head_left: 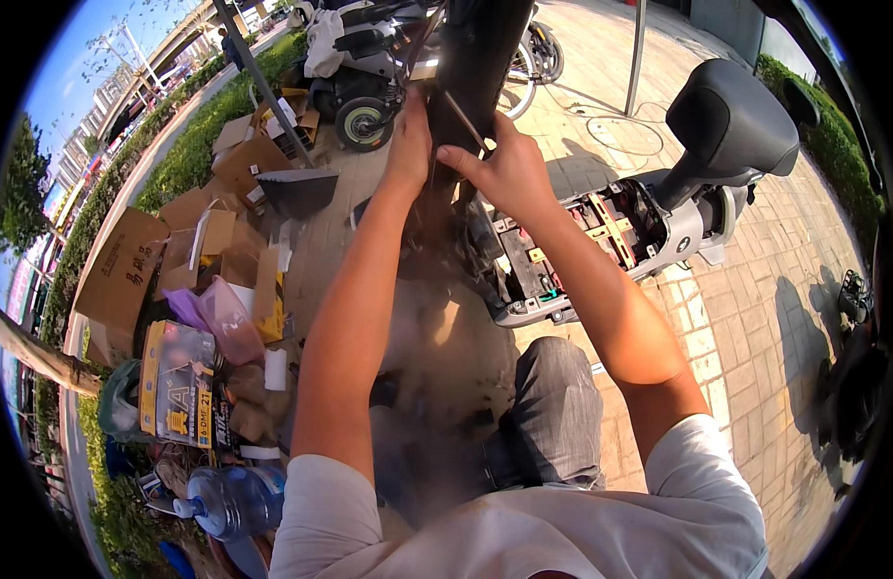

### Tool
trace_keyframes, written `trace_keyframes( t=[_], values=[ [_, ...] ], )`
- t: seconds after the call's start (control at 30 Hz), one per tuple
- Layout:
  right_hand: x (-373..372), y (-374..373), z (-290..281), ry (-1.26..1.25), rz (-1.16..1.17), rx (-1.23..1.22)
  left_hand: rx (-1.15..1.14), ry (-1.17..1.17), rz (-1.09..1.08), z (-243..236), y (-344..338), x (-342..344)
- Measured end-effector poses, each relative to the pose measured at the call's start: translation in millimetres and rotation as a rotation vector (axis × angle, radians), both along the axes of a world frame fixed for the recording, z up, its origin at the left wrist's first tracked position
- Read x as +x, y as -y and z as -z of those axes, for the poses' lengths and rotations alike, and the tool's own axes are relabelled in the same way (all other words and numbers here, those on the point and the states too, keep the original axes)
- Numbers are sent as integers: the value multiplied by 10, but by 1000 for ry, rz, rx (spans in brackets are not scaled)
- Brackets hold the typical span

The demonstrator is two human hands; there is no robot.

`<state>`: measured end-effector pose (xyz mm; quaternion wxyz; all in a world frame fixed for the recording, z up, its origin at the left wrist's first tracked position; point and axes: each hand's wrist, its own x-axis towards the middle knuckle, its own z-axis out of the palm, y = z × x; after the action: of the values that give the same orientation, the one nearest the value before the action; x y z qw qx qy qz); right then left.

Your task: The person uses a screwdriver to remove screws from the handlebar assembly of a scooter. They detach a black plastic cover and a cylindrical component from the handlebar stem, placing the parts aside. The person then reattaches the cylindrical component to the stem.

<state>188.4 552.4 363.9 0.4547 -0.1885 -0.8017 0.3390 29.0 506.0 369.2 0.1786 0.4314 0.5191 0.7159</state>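
Note:
In front of me stands a black, upright, curved band [480, 53] that looks like a wheel's tyre seen edge-on. My left hand [411, 145] presses along its left side with the fingers closed, and what they grip is partly hidden. At its right side is my right hand [504, 172], thumb stretched across the black surface and fingers curled. A slim metal rod [464, 116] slants across the black band, its lower end at my right fingers. Beneath the hands the view is dark and hazy.
An opened scooter body [601, 227] with exposed wiring and a black seat [731, 121] stands right. Cardboard boxes [123, 261], a pink plastic basket [229, 318] and a large water bottle [236, 502] crowd the left. A parked scooter's wheel [362, 124] and a metal pole [637, 58] stand beyond.

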Motion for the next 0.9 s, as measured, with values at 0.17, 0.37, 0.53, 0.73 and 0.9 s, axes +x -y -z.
trace_keyframes(
  t=[0.17,0.37,0.53,0.73,0.9],
  values=[
    [100,9,-269,-250,53,-136,-85,119,256,-471,64,62],
    [108,-80,-703,-124,153,50,-243,128,413,-713,-68,90],
    [108,-74,-699,-170,102,62,-146,129,505,-674,-81,121],
    [121,-77,-703,-160,123,57,-183,227,445,-655,-123,133],
    [144,-48,-718,-155,121,61,-125,229,348,-586,-168,114]
  ],
)
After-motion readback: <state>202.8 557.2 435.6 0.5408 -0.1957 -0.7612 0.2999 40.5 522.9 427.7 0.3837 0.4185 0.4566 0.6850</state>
